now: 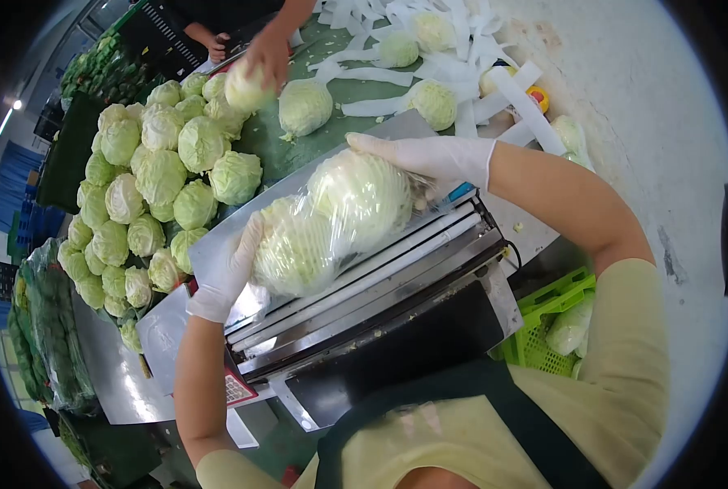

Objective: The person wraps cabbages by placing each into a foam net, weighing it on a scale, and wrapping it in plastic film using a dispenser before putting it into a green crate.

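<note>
In the head view, two film-wrapped cabbages (pixel 356 200) are held over one wrapping machine (pixel 429 269), pressed between two gloved hands, the left hand (pixel 225 273) gripping their near-left end and the right hand (pixel 429 155) clasping their far-right top.

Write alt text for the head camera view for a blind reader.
A gloved left hand and right hand hold film-wrapped cabbages on a metal wrapping machine. A pile of loose cabbages lies beside it; another person's hand grips one.

Left hand (pixel 225 273) gloved, cupped, palm inward; right hand (pixel 429 155) gloved, fingers spread flat.
</note>
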Available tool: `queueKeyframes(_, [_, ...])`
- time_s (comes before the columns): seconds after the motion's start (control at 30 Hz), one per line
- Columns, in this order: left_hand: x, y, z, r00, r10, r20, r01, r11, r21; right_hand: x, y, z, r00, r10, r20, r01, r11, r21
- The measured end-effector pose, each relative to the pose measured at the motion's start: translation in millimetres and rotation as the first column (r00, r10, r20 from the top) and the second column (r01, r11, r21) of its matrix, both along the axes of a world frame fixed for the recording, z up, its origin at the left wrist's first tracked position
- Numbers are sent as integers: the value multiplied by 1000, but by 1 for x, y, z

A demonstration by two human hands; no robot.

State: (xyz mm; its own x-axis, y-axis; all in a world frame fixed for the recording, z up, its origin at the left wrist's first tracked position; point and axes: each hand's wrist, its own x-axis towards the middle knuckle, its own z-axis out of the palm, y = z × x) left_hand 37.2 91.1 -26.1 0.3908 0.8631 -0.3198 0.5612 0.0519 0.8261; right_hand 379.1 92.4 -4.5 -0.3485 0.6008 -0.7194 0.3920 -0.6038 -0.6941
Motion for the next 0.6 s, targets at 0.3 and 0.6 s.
queueKeyframes(0.3, [13,-73,-10,968,-101,229,-47,826,561,6,-69,-44,976,-36,216,-204,207,957])
queueKeyframes(0.6, [-2,-38,-21,933,50,355,-113,981,158,-2,-18,-19,985,11,171,-115,785,609])
